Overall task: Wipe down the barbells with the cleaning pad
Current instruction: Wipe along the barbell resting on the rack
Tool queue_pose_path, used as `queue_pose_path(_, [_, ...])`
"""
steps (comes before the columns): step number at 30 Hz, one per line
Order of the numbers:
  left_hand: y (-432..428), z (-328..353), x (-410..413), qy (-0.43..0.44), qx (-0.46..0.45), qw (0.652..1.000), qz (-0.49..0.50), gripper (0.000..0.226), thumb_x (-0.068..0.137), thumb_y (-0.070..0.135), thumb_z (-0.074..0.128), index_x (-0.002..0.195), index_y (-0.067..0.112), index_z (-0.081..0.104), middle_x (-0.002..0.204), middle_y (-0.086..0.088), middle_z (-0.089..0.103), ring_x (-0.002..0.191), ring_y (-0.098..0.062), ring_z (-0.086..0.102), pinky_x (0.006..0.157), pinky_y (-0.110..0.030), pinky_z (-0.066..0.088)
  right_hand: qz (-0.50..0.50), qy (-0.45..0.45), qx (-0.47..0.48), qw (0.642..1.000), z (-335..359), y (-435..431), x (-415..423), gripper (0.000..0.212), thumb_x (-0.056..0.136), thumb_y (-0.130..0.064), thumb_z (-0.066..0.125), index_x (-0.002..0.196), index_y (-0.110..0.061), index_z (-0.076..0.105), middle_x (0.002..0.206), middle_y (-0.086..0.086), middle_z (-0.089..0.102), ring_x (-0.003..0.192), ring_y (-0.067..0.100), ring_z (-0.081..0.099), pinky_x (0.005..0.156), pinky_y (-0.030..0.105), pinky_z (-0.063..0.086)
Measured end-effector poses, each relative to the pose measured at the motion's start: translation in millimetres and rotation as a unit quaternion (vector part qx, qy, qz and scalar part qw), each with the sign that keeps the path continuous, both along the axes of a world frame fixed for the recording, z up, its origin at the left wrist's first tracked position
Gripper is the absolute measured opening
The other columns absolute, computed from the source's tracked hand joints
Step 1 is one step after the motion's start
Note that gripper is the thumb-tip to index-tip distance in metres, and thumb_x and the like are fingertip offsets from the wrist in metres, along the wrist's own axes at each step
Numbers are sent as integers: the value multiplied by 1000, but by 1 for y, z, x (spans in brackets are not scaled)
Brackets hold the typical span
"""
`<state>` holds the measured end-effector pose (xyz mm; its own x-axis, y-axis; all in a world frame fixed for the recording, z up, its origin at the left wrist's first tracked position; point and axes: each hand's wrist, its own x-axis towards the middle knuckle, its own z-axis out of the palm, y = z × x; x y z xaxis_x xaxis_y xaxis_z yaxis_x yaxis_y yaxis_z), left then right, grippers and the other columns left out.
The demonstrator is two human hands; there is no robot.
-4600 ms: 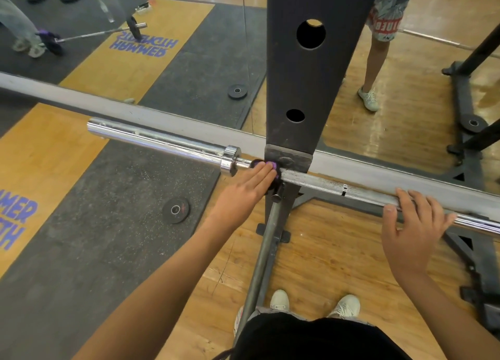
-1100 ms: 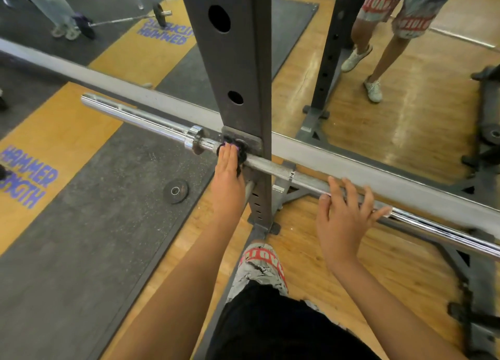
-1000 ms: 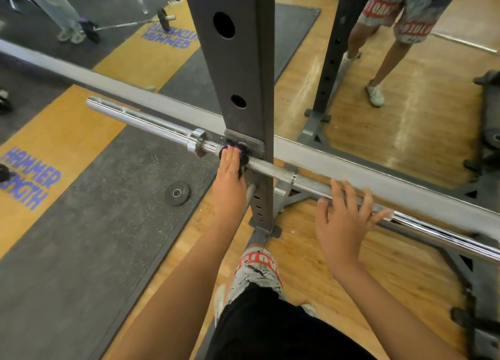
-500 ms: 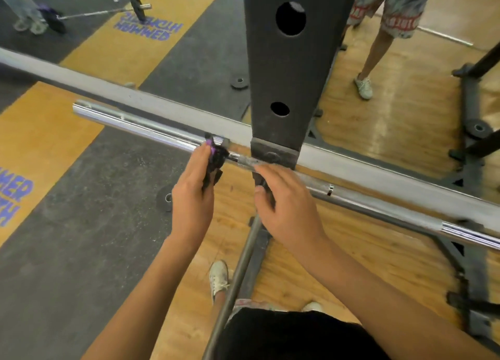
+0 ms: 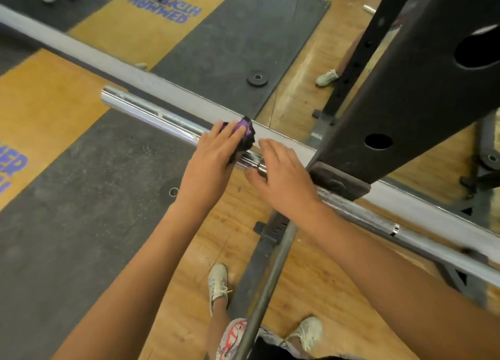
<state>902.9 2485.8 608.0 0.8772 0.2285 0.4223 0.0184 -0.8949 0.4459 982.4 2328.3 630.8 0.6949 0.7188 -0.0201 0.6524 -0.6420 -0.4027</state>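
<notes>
Chrome barbell (image 5: 151, 116): we see the free sleeve end far left, over the grey rubber mat (image 5: 67, 210) and just in front of the mirror's lower rail (image 5: 162, 85). The long axis runs upper left to lower right across the view, level and parallel to that rail. The sleeve tip points up-left. The thinner shaft goes down-right past the rack.

The cleaning pad (image 5: 245, 133), purple and black, is wrapped on the inner end of the sleeve, close to the collar. The left hand (image 5: 213, 154) covers it, fingers (image 5: 234, 133) together and draped over pad and sleeve, pressing it on. The thumb is hidden.

The right hand (image 5: 284, 175) sits just beside it at the collar. Its fingers (image 5: 270, 146) are slightly apart and arched over the bar, thumb on the near side. We cannot tell if it really clamps, the view is too blurred there.

Further right the black rack upright (image 5: 405, 102) carries the bar.

Progress, our call: wiping is underway and the pad is on the sleeve's inner end. Most of the sleeve out to the tip looks left to do. We can't say whether the shaft right of the rack is done. Other barbells are left too.
</notes>
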Motion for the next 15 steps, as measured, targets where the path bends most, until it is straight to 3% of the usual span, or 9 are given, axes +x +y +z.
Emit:
queue_pose_path(3, [2, -15, 7, 40, 50, 998, -30, 48, 95, 15, 55, 142, 6, 55, 142, -17, 59, 136, -36, 44, 109, -59, 38, -10, -1, -13, 1000, -12, 5, 4, 63, 98, -53, 50, 148, -18, 37, 141, 1, 49, 126, 22, 51, 91, 37, 47])
queue_pose_path(5, [-3, -23, 3, 37, 60, 997, -6, 54, 92, 5, 66, 145, 3, 53, 146, -17, 55, 140, -35, 43, 115, -55, 33, -9, -7, -8, 1000, -16, 3, 4, 71, 97, -54, 51, 154, -16, 29, 147, 3, 46, 130, 22, 48, 98, 38, 46])
queue_pose_path(9, [-16, -30, -4, 42, 49, 998, 10, 63, 93, -1, 64, 152, 0, 41, 158, -20, 42, 149, -38, 34, 121, -60, 25, 3, -33, -29, 999, -16, -1, 5, 94, 94, -57, 58, 161, -11, 9, 157, 6, 36, 143, 23, 37, 122, 40, 23])
queue_pose_path(13, [-19, -30, -8, 70, -10, 997, -25, 56, 105, 23, 38, 157, 3, 32, 165, -16, 29, 155, -23, 12, 126, -56, 16, -10, -6, -36, 999, -17, -5, 5, 110, 88, -60, 67, 161, -14, -2, 160, 6, 32, 144, 24, 34, 116, 37, 32])
queue_pose_path(15, [-17, -30, -6, 66, -19, 997, -37, 56, 104, 16, 39, 158, 4, 31, 166, -13, 28, 155, -21, 9, 126, -55, 14, -17, 1, -36, 999, -18, -6, 5, 114, 86, -58, 70, 161, -15, -4, 161, 6, 31, 145, 25, 33, 115, 37, 34])
